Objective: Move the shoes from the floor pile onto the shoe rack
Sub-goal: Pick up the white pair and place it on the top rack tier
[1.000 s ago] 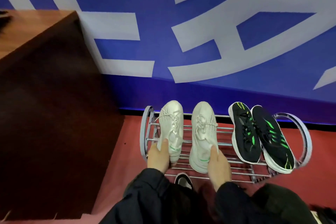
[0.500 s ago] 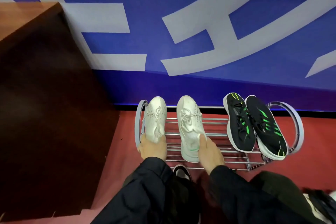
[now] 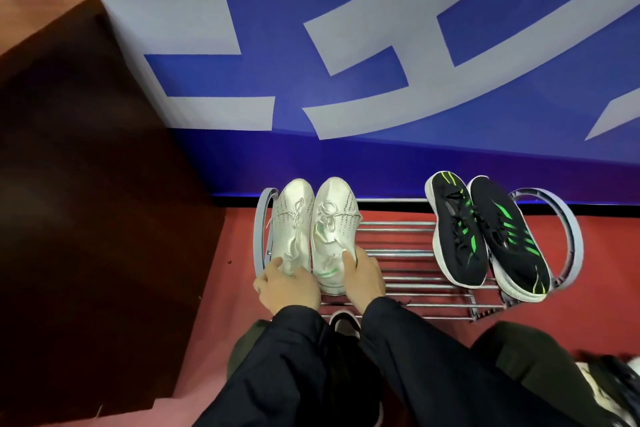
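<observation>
Two white sneakers lie side by side, toes toward the wall, at the left end of the metal shoe rack (image 3: 398,253). My left hand (image 3: 289,286) grips the heel of the left white sneaker (image 3: 292,222). My right hand (image 3: 363,276) grips the heel of the right white sneaker (image 3: 334,222). A pair of black sneakers with green stripes (image 3: 485,236) rests at the rack's right end. Part of a black-and-white shoe (image 3: 343,322) shows on the floor between my sleeves.
A dark wooden cabinet (image 3: 97,201) stands close to the rack's left end. A blue wall with white shapes (image 3: 346,62) runs right behind the rack. The floor (image 3: 235,288) is red. More shoes (image 3: 613,381) lie at the lower right corner.
Both hands have slid the white sneakers leftward along the rack until they lie together against its left end ring. The gap between them has closed.
</observation>
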